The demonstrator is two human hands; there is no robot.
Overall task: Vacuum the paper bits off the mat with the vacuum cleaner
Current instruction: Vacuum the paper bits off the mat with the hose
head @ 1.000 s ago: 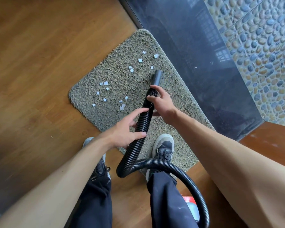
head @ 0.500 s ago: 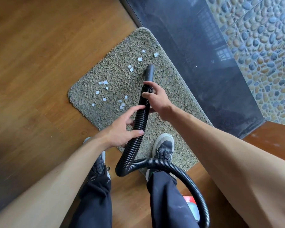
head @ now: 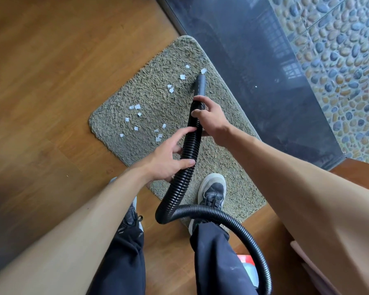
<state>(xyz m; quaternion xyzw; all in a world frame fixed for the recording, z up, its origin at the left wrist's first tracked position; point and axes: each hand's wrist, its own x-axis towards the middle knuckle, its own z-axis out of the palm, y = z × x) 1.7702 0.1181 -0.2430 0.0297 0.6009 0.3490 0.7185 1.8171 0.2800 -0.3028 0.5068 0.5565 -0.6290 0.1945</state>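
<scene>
A shaggy grey-green mat (head: 149, 99) lies on the wooden floor with several white paper bits (head: 137, 106) scattered over its left and far parts. The black ribbed vacuum hose (head: 190, 150) runs up from behind my legs. Its smooth nozzle (head: 200, 84) rests on the far part of the mat, just short of one paper bit (head: 203, 70). My right hand (head: 211, 119) grips the hose just behind the nozzle. My left hand (head: 170, 158) holds the hose lower down, fingers wrapped loosely around it.
A dark glossy threshold strip (head: 254, 67) borders the mat's right side, with a pebble floor (head: 339, 60) beyond. My right shoe (head: 212, 190) stands on the mat's near end. A bit of the red vacuum body (head: 245, 259) shows behind my right leg.
The nozzle has slid forward across the mat toward the far paper bits. Both hands moved forward with the hose. One paper bit near the nozzle is gone.
</scene>
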